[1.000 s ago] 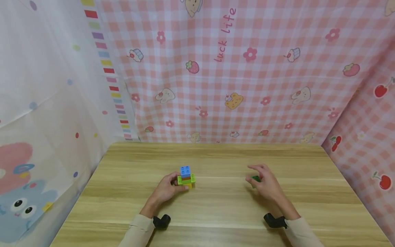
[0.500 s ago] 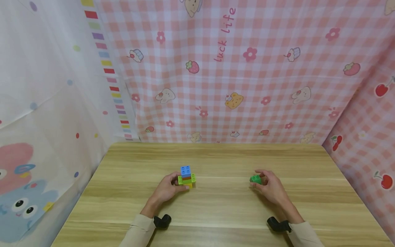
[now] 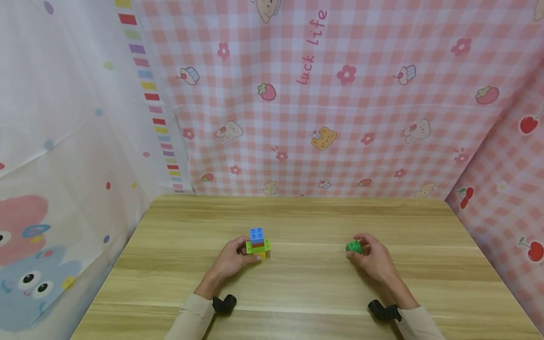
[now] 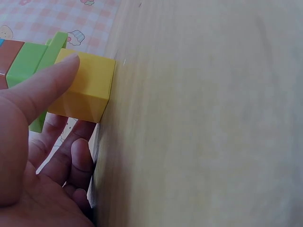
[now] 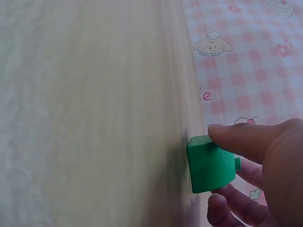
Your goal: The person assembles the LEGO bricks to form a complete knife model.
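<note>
On the table's left half stands a stack of toy building blocks, with a blue block (image 3: pixel 257 235) on top, a red-brown block (image 4: pixel 10 56) under it, light green blocks (image 4: pixel 29 60) below that and a yellow block (image 4: pixel 85 85) at the base. My left hand (image 3: pixel 231 257) grips this stack low down, thumb across the yellow block and fingers behind. Over on the right, my right hand (image 3: pixel 375 257) pinches a green block (image 5: pixel 210 165) between thumb and fingers. The green block has a curved side, and its studs point up in the head view.
The wooden table (image 3: pixel 306 283) reaches back to a pink checked curtain (image 3: pixel 293 118). A white curtain (image 3: pixel 76 141) hangs on the left and a cherry-print one (image 3: pixel 505 189) on the right. Black wrist mounts (image 3: pixel 224 304) sit by both sleeves.
My right hand, earlier spread over the green block and partly hiding it, has shifted slightly right and closed its thumb and fingers on it. The left hand has kept its grip on the stack.
</note>
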A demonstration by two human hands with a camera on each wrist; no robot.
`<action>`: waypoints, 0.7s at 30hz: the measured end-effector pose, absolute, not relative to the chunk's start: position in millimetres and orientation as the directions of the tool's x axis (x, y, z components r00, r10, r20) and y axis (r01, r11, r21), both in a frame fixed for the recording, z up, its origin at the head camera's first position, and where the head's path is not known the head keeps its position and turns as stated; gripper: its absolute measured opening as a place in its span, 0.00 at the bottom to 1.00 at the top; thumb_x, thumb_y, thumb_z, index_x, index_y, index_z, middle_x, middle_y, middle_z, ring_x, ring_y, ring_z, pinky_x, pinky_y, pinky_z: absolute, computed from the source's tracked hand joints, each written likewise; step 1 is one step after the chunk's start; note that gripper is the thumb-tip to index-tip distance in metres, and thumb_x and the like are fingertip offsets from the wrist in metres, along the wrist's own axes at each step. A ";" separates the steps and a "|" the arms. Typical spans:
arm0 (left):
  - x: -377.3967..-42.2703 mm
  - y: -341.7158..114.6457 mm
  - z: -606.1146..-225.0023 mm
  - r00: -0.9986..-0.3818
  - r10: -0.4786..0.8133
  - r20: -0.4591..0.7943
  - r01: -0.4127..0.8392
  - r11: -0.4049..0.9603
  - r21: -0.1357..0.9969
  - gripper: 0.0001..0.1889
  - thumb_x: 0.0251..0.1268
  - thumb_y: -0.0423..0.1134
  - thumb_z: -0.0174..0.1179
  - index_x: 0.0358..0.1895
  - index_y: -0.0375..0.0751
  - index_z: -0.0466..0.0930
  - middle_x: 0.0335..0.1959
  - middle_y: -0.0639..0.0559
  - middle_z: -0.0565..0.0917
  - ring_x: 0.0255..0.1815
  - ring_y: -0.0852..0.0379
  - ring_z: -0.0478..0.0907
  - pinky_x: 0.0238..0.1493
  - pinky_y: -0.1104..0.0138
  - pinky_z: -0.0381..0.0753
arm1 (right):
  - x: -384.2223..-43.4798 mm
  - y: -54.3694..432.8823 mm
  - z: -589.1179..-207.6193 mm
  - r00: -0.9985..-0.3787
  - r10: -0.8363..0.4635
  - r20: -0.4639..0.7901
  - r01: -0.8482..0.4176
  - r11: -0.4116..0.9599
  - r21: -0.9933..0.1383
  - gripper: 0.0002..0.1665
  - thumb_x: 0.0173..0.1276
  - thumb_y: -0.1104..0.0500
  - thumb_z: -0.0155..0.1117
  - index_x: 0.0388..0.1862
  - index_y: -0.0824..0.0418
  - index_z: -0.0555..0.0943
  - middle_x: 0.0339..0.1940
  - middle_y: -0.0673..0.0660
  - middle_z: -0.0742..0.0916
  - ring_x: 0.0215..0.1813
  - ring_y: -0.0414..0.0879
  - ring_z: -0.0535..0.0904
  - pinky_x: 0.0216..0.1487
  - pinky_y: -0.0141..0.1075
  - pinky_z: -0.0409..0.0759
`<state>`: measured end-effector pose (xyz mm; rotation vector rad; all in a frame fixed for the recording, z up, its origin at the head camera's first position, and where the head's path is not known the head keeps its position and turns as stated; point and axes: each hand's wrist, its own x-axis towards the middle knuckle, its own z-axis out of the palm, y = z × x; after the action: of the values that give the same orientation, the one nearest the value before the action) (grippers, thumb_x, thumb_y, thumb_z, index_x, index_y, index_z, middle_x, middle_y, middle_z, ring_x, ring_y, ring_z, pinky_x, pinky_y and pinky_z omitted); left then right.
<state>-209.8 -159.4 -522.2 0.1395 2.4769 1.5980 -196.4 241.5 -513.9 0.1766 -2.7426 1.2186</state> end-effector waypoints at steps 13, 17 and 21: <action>-210.3 -160.9 -523.0 -0.977 0.189 -0.098 -0.010 0.418 0.909 0.17 0.57 0.40 0.73 0.49 0.47 0.82 0.35 0.51 0.76 0.38 0.53 0.69 0.40 0.62 0.66 | -203.0 216.4 -498.4 -0.976 -0.097 0.197 -0.215 0.605 -0.767 0.22 0.60 0.63 0.74 0.53 0.63 0.79 0.48 0.62 0.86 0.34 0.44 0.72 0.28 0.31 0.70; -209.7 -161.3 -522.1 -0.975 0.203 -0.094 -0.004 0.408 0.913 0.17 0.57 0.40 0.73 0.49 0.46 0.82 0.35 0.52 0.76 0.37 0.54 0.69 0.39 0.63 0.67 | -206.2 202.8 -491.0 -0.967 -0.126 0.224 -0.254 0.586 -0.769 0.20 0.59 0.63 0.74 0.51 0.60 0.82 0.48 0.59 0.87 0.37 0.46 0.73 0.29 0.32 0.70; -209.2 -161.5 -522.2 -0.973 0.210 -0.093 -0.001 0.402 0.916 0.17 0.57 0.40 0.73 0.49 0.46 0.82 0.35 0.52 0.77 0.37 0.54 0.69 0.39 0.63 0.67 | -209.3 189.7 -482.5 -0.961 -0.155 0.227 -0.275 0.569 -0.775 0.21 0.60 0.62 0.75 0.52 0.58 0.82 0.48 0.57 0.87 0.38 0.46 0.73 0.29 0.33 0.69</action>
<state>-209.2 -161.5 -522.2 0.1862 2.4629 1.6087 -209.3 189.7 -482.5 0.3673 -2.6619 1.3508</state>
